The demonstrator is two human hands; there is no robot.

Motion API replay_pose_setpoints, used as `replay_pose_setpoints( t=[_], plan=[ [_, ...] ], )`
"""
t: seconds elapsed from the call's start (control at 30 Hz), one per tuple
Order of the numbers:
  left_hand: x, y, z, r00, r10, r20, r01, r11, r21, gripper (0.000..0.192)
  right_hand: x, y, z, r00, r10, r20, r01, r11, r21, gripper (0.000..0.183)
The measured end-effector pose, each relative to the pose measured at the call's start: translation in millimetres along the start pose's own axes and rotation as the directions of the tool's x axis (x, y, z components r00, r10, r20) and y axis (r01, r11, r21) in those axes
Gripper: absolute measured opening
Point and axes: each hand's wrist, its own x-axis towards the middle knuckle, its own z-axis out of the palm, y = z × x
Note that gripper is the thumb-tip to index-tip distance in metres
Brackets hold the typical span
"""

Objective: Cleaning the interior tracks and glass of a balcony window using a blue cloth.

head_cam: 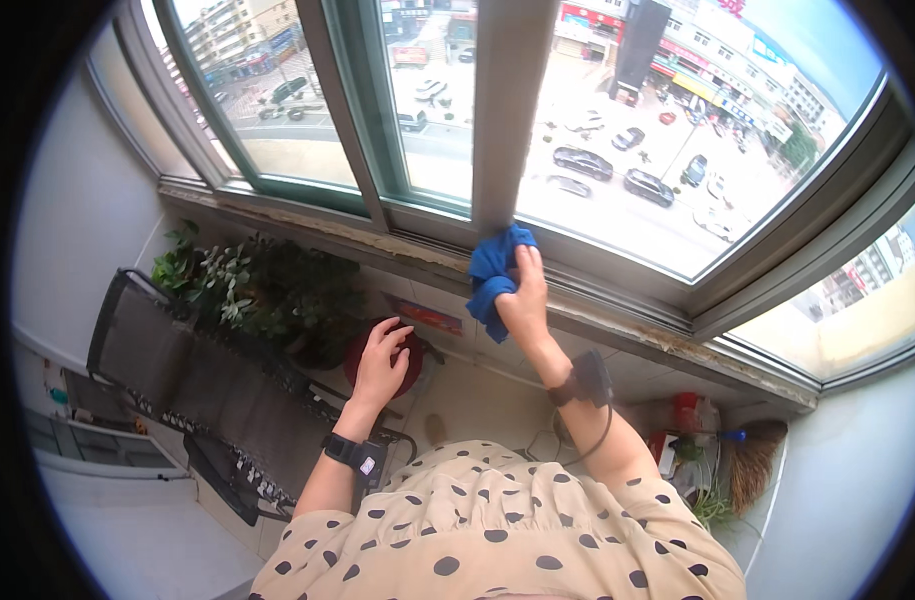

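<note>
A bunched blue cloth lies under my right hand, which grips it against the window frame. The cloth touches the foot of the grey upright stile and hangs over the sliding track. Part of it is hidden by my fingers. My left hand hovers to the left with its fingers apart and nothing in them. Below that hand, a dark red round object is partly covered by it. Large window panes rise just beyond the cloth.
A black reclining chair stands at left beside leafy potted plants. The rough-edged sill runs under the windows. At right are a straw broom, a red container and a spidery green plant.
</note>
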Motion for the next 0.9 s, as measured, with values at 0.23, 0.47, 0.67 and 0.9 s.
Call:
replay_pose_setpoints(
  t=[0.23, 0.47, 0.67, 0.9],
  plan=[
    [47.5, -35.4, -17.3, 0.992, 0.085, 0.088, -0.082, 0.996, -0.042, 0.038, 16.0, -20.9, 71.0, 0.998, 0.031, 0.045, -0.035, 0.996, 0.078, 0.052],
    [73.3, -60.1, -33.1, 0.984, 0.089, 0.157, -0.076, 0.993, -0.086, 0.036, 27.8, -41.1, 126.7, 0.997, -0.01, 0.08, 0.001, 0.993, 0.114, 0.051],
    [77.5, -90.4, -45.9, 0.982, 0.077, 0.17, -0.064, 0.994, -0.085, 0.034, 26.4, -48.9, 154.8, 0.997, 0.015, 0.075, -0.023, 0.995, 0.101, 0.054],
    [95.6, -71.6, -52.2, 0.98, 0.151, 0.133, -0.138, 0.985, -0.1, 0.031, 37.5, -47.0, 124.6, 0.979, -0.193, 0.069, 0.198, 0.977, -0.074, 0.054]
  ],
)
